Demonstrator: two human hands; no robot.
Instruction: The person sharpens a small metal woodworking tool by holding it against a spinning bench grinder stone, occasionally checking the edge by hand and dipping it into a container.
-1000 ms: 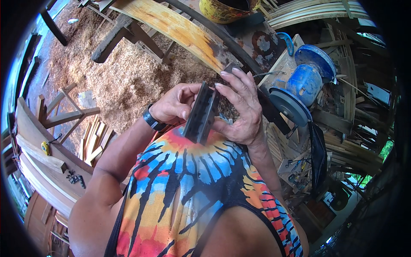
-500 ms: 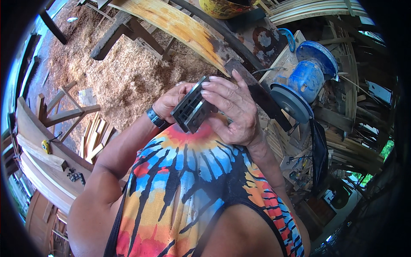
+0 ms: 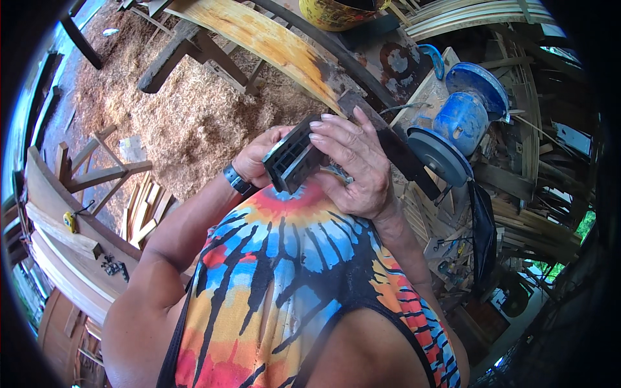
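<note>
A dark, slotted metal block [image 3: 292, 155] is held tilted at chest height, over my tie-dye top [image 3: 272, 278], with its openings facing up. My left hand [image 3: 255, 155] grips its left end from behind, its fingertips partly hidden by the block. My right hand [image 3: 356, 168] is curved round the block's right side, fingertips along its upper edge and thumb low beside it. A dark, flat board or bar [image 3: 407, 165] lies just beyond my right hand, next to the bench grinder.
A blue bench grinder [image 3: 459, 123] sits at right. Ahead are a long plank [image 3: 252, 32], a yellow bucket [image 3: 330, 16] and wood shavings [image 3: 162, 103]. At left are curved timber [image 3: 77, 265], a yellow tape measure [image 3: 69, 221] and stacked slats [image 3: 142, 207]. More lumber [image 3: 530, 226] fills the right.
The metal block has been turned and raised slightly from a steeper angle, so its slots now show. My right hand's fingers have shifted onto its upper edge; the last half second shows little movement.
</note>
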